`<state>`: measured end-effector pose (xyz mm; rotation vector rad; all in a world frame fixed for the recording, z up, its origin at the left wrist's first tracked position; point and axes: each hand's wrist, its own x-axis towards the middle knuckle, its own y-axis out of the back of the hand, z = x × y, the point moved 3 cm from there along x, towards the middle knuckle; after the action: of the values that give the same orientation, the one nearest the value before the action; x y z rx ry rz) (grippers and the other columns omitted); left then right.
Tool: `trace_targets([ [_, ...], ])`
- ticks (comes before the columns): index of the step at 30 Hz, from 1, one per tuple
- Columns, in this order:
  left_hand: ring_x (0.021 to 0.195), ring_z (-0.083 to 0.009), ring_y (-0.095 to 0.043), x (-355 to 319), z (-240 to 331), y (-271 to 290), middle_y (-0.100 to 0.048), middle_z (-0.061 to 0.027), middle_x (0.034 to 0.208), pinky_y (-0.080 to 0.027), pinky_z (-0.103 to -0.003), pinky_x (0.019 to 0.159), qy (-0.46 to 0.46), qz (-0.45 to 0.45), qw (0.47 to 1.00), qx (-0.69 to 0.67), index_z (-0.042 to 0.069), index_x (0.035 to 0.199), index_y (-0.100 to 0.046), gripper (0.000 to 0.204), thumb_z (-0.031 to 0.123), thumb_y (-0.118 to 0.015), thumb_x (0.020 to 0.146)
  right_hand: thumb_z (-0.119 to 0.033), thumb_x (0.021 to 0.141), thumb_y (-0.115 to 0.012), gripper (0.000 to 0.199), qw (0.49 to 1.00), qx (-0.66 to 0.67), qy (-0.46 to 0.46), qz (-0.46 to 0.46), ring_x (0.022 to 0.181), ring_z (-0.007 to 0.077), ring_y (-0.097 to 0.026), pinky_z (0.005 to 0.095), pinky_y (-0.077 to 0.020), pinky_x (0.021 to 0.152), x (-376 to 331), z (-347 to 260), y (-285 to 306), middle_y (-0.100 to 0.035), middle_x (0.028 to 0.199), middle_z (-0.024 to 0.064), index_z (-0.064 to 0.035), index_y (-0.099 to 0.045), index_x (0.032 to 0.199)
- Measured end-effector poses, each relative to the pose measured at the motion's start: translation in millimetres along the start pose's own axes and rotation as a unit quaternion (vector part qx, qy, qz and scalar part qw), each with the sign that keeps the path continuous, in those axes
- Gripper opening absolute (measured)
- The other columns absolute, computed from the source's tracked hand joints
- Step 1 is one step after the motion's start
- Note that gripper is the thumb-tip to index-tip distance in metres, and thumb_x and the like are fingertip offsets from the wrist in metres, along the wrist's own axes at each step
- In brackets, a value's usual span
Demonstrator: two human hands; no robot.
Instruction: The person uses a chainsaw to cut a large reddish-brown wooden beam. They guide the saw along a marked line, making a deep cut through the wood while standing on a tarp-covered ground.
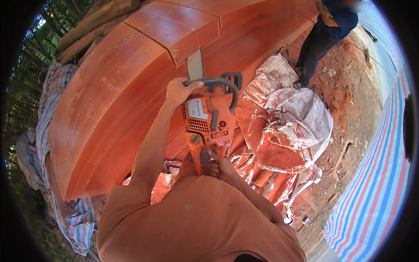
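Note:
An orange chainsaw [220, 120] is held in front of me, its body dusted with sawdust. My left hand [182, 91] is wrapped round the left end of its dark front handle [235, 89]. At the rear, my right hand [219, 166] is closed against the rear handle [195, 159], thumb toward the saw; its fingers are partly hidden. The pale guide bar [195, 65] points away from me and meets a huge curved block of reddish wood [111, 102]. Its tip is out of sight at the wood. Cut lines run across the block's top.
Sawdust-covered white sacks [301, 118] lie right of the saw. Beyond them stands another person [325, 39] in dark clothes, an arm across the body. A striped tarp [371, 174] hangs at the right; logs [94, 28] lie at the far left. Sawdust and scraps cover the ground [345, 113].

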<state>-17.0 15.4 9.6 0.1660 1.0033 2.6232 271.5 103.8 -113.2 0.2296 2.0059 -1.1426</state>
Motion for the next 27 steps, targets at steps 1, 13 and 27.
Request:
trace_targets([
  [1, 0.057, -0.0168, -0.063, -0.3, -0.5, -0.7, -0.064, -0.0067, 0.059, -0.049, -0.035, 0.056, -0.003, 0.006, 1.0, -0.008, 0.003, 0.071, -0.071, 0.059, 0.061, -0.08, 0.075, -0.031, 0.095, -0.073, 0.036, 1.0, -0.006, -0.004, 0.004, 0.045, 0.01, -0.025, 0.0288, -0.0233, 0.043, 1.1, -0.3, 1.5, -0.025, 0.055, -0.0063, -0.0178, -0.045, 0.077],
  [13, 0.054, -0.0176, -0.06, -13.0, -11.9, 0.8, -0.06, -0.0062, 0.056, -0.047, -0.037, 0.053, -0.018, 0.047, 0.999, 0.008, 0.003, 0.066, -0.068, 0.063, 0.064, -0.08, 0.074, -0.032, 0.09, -0.079, 0.044, 0.999, -0.022, -0.028, -0.003, 0.044, 0.0106, -0.025, 0.0294, -0.0237, 0.042, -0.2, 1.8, 11.7, -0.026, 0.055, -0.0061, -0.0193, -0.04, 0.075],
  [27, 0.054, -0.018, -0.061, -35.9, -6.8, -1.6, -0.062, -0.0077, 0.057, -0.048, -0.036, 0.052, 0.018, 0.04, 0.999, 0.012, 0.003, 0.065, -0.069, 0.06, 0.061, -0.08, 0.076, -0.028, 0.093, -0.075, 0.038, 0.999, -0.04, -0.02, -0.005, 0.044, 0.0101, -0.025, 0.0291, -0.0229, 0.042, -11.1, 8.6, 25.0, -0.027, 0.055, -0.0066, -0.0192, -0.043, 0.076],
])
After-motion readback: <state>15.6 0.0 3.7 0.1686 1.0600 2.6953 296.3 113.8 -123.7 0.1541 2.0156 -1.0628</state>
